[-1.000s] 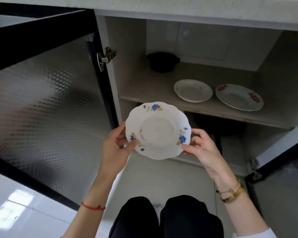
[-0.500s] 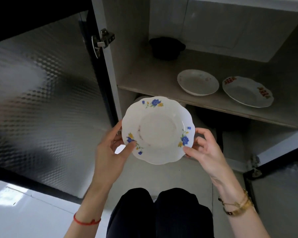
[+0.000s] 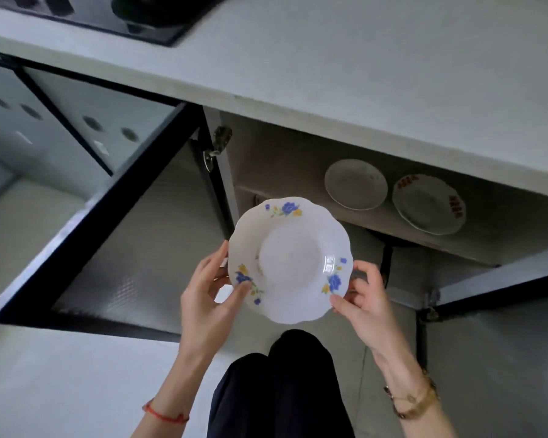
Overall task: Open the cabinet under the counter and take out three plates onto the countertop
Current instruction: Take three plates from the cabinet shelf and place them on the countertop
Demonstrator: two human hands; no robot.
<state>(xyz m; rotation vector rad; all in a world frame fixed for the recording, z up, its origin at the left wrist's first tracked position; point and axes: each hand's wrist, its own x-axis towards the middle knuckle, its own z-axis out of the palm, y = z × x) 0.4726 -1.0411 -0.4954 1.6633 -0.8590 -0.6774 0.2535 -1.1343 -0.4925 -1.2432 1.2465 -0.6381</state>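
Risen since a second ago: flowered plate (image 3: 290,259) now up in front of the cabinet's shelf edge, countertop (image 3: 345,71) come into view above. Held level at both sides, left hand (image 3: 208,294) curled on the left rim with thumb on top, right hand (image 3: 366,306) pinching the right rim likewise. Left behind on the shelf (image 3: 298,172), far right: plain white plate (image 3: 356,184) and red-patterned plate (image 3: 429,204), just beside each other. Open cabinet door (image 3: 124,248) swung out left. Dark cooktop (image 3: 108,14) at the far left of the counter.
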